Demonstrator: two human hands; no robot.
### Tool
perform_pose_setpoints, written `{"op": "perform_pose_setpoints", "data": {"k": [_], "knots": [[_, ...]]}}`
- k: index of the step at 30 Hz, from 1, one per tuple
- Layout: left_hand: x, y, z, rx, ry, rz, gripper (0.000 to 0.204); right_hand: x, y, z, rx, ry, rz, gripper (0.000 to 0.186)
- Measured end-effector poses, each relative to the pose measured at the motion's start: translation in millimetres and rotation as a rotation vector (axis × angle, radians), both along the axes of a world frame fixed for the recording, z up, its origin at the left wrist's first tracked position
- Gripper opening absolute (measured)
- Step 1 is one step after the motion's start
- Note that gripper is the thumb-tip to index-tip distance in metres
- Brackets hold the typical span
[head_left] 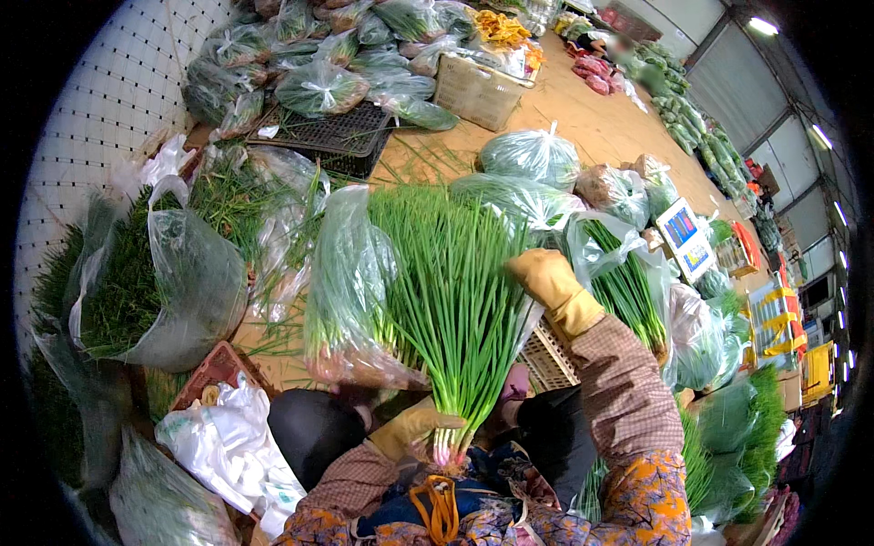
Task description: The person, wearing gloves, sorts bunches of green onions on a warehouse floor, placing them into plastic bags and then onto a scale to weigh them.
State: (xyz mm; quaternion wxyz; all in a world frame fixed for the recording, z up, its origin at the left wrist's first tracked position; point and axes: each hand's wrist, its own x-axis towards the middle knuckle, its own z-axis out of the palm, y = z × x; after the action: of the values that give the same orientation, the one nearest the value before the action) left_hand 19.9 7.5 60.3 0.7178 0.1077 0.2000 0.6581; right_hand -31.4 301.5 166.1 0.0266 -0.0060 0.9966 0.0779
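Right, clock directions run from the bunch of green onions [455, 300], which stands mid-view over the person's lap, leaves fanned up toward 12, pale root ends down at 6. Crowded spot. At 9, right up against the bunch, a clear bag [350, 273] with more onions; farther out at 9, a big open bag [200, 287] of greens. At 8, a red crate [196, 387] and a heap of white plastic bags [223, 446]. At 11, a black crate [360, 146] lies on the floor, a pile of filled bags [319, 86] behind it. At 12, well back, a beige crate [473, 91]. At 1, a knotted bag [528, 159]. At 3, an opened bag of onions [628, 287], with a display unit [687, 238] beyond, nearer 2. At 4, a tan crate [546, 355], partly hidden by the bunch and right arm.

Hands, both in yellowish gloves: left hand [410, 430] at 7, forearm low, thumb across the stems, clamped on the bunch just above the roots. Right hand [555, 282] at 3, arm up from 5, knuckles outward, fingers curled by the leaf edge; can't tell if they grip leaves, fingertips hidden
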Motion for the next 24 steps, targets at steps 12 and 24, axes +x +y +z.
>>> {"op": "perform_pose_setpoints", "data": {"k": [12, 24], "knots": [[-5.6, 6.7, -5.7, -0.012, 0.202, 0.092, 0.050, -29.1, -58.4, 18.8, -0.634, 0.026, 0.168, 0.026], [-7.9, 2.7, -27.8, 0.013, 0.339, 0.108, 0.062, -24.5, -79.3, 14.3, -0.038, -0.325, 0.236, 0.022]]}}
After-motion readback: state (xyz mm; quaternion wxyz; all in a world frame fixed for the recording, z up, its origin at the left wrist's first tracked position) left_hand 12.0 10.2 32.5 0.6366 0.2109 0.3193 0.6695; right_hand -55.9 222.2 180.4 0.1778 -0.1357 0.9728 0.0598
